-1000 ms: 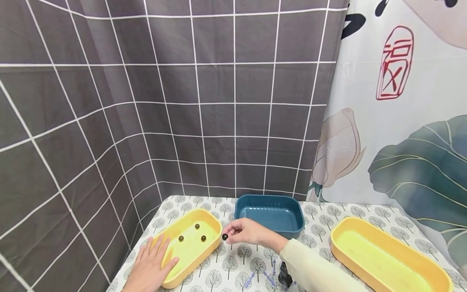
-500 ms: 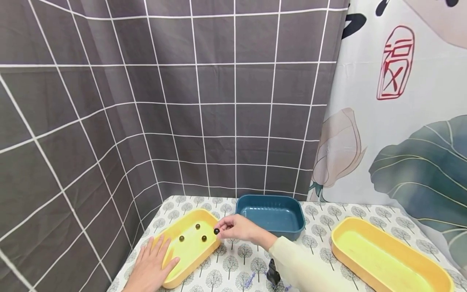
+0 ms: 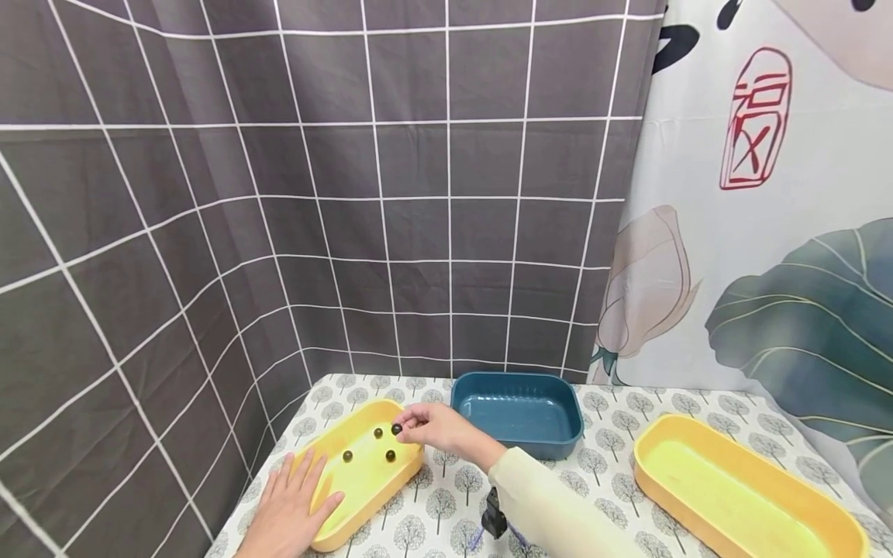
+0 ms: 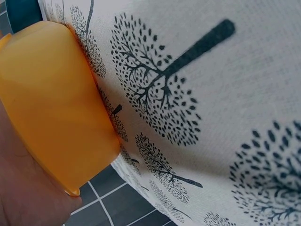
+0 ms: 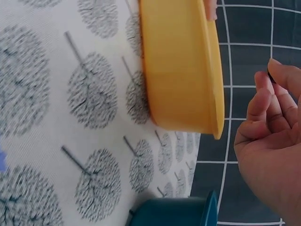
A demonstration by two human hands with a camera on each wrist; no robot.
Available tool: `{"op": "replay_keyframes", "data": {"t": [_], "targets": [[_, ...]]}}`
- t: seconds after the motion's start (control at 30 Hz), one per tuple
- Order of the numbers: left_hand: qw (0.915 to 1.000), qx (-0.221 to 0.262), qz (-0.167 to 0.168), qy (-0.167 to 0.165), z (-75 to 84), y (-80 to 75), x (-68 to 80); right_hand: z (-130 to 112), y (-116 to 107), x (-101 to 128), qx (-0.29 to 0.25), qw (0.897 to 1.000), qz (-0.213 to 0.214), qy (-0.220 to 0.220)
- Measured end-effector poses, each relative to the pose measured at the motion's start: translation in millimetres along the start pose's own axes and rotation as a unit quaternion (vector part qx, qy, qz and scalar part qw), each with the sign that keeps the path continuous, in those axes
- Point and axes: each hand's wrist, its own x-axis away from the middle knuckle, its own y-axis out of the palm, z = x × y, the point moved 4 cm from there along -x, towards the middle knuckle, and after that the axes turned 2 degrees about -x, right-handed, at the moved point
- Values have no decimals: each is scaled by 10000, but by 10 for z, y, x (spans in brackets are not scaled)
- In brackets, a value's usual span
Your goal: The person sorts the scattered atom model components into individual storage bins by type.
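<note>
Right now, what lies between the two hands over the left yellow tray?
In the head view, three small dark beads on the yellow plastic tray's floor lie between the flat left hand and the right hand, which pinches a fourth dark bead.

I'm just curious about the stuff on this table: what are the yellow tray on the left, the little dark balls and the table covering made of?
The yellow tray looks like moulded plastic: smooth, thick rounded rim, slightly translucent at the edge. The small dark balls seem glass or glossy beads, too small to be sure. The tablecloth shows a fine woven texture with printed trees, likely fabric.
</note>
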Motion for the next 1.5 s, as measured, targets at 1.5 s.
{"op": "replay_keyframes", "data": {"t": [1.5], "targets": [[9997, 32, -182, -141, -11, 7, -18, -62, 350, -402, -531, 9951, 734, 392]]}}
